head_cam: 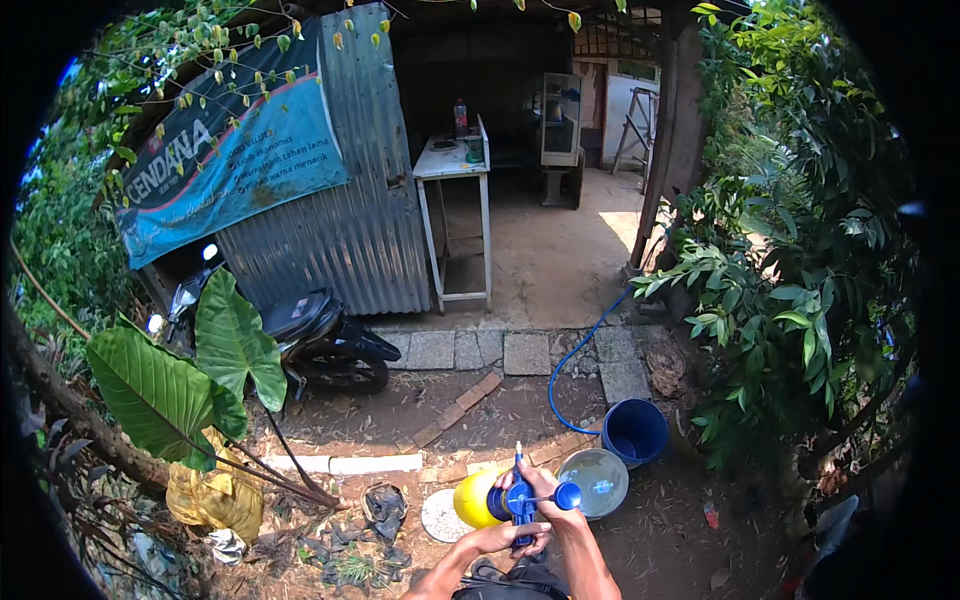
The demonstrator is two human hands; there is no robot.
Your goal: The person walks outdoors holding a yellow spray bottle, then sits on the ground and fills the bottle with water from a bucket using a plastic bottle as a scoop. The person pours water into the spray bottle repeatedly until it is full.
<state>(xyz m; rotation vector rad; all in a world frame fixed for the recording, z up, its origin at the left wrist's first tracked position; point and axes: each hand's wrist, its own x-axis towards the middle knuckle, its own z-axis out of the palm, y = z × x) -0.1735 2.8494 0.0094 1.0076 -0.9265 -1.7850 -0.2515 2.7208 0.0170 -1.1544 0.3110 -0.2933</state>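
A pressure sprayer with a yellow tank (477,499) and a blue head is held between my hands, tilted so that the tank points left. My right hand (541,487) grips the upper part of the blue head, beside the round blue pump knob (568,496). Lower down, my left hand (504,537) has its fingers around the blue handle. The sprayer's pale nozzle tip (518,448) points away from me. Just right of the hands stands a translucent bucket (592,480), touching a dark blue bucket (635,429) behind it.
A round pebbled slab (442,517) and a black plastic bag (385,508) lie at left. A blue hose (553,386) runs to the buckets. Farther off are bricks (457,410), a motorcycle (322,330) and a white table (450,161). Large leaves (154,390) stand left; bushes (795,300) flank the right.
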